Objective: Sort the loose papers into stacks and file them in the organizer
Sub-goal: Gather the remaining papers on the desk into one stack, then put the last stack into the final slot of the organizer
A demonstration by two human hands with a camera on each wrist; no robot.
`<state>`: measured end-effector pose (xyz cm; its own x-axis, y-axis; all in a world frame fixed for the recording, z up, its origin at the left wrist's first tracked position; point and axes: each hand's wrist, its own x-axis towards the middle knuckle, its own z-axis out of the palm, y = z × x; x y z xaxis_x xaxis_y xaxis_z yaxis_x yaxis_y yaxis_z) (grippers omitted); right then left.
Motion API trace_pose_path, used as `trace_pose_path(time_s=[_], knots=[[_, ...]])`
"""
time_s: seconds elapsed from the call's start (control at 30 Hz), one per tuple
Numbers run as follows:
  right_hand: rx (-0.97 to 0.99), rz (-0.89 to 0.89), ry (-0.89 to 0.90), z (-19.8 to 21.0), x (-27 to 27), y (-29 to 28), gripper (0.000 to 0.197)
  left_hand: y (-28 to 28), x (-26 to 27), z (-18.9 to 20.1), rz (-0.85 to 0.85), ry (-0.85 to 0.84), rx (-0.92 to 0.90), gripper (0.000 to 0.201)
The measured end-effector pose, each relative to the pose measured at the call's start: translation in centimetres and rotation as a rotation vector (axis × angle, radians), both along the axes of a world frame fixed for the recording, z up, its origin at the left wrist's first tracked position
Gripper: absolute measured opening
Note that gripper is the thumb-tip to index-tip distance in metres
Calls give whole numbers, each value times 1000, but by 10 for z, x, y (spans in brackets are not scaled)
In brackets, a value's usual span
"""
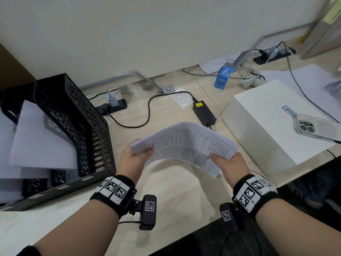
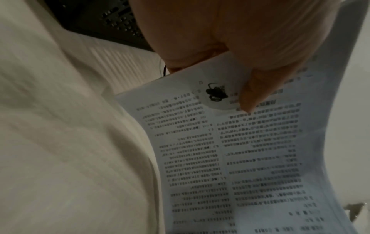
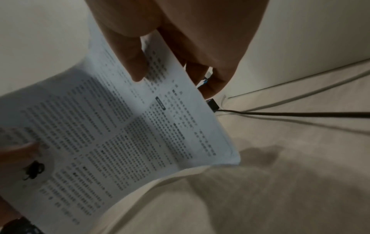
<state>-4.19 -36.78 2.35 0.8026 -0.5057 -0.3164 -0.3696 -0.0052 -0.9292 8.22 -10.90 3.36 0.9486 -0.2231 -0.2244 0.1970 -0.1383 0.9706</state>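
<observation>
A stack of printed papers (image 1: 184,143) hangs in the air above the desk, bowed upward in the middle. My left hand (image 1: 135,156) grips its left edge, thumb on top. My right hand (image 1: 226,161) grips its right near corner, thumb on top. In the left wrist view the thumb (image 2: 252,95) presses the printed sheet (image 2: 230,158) beside a black scribble. The right wrist view has the thumb (image 3: 130,63) on top of the papers (image 3: 120,134), with fingers underneath. The black mesh organizer (image 1: 73,122) stands at the left and holds white sheets (image 1: 40,141).
A white box (image 1: 267,122) with a phone (image 1: 317,128) on it sits at the right. A black power adapter (image 1: 203,112) and its cable lie behind the papers. A power strip (image 1: 112,106) and a blue carton (image 1: 222,77) stand near the wall.
</observation>
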Motion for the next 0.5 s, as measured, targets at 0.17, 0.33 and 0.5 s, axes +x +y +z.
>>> trace_pose_path(time_s=[0.17,0.33,0.5], knots=[[-114,92,222,-23,-5,-2,8,-8,-20,-17,-93,114,224,19],[-113,111,210,-9,8,8,14,-6,-19,-21,-78,190,378,7],[-46,265,93,24,31,35,12,42,-17,-7,65,83,359,23]])
